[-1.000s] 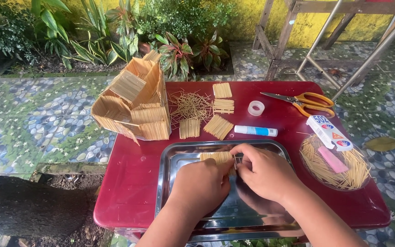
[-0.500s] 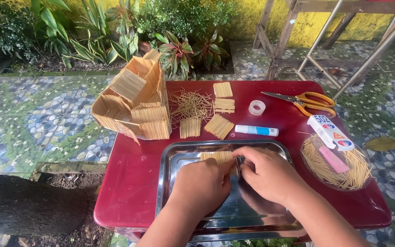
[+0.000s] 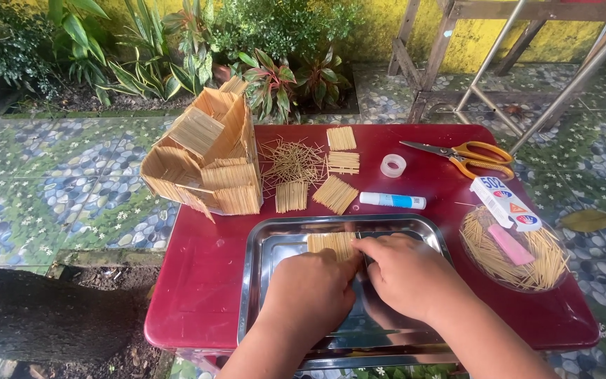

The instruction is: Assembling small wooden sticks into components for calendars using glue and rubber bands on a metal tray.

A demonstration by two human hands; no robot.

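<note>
A person's two bare hands meet over a steel tray (image 3: 264, 281) set on the near half of a small red table (image 3: 198, 281) in a tiled garden yard. The left hand (image 3: 310, 295) and right hand (image 3: 408, 277) are both curled, knuckles up, fingertips pressed together on a small flat panel of toothpicks (image 3: 330, 243) that lies inside the tray near its far rim; the fingers hide the panel's near edge, so how tightly it is pinched cannot be told.

Beyond the tray stands a half-built toothpick house (image 3: 208, 158), tilted, at the table's far left corner. Just beside it lies a loose heap of toothpicks (image 3: 292, 160), with four finished panels (image 3: 336, 194) scattered around that heap. A roll of clear tape (image 3: 393, 165) and a white-and-blue glue tube (image 3: 392, 201) lie near the middle, orange-handled scissors (image 3: 468, 156) toward the far right. At the right edge a round dish of toothpicks (image 3: 520, 260) carries a small glue box (image 3: 505, 203) and a pink strip (image 3: 510, 244). Potted plants (image 3: 275, 77) line the yellow wall behind.
</note>
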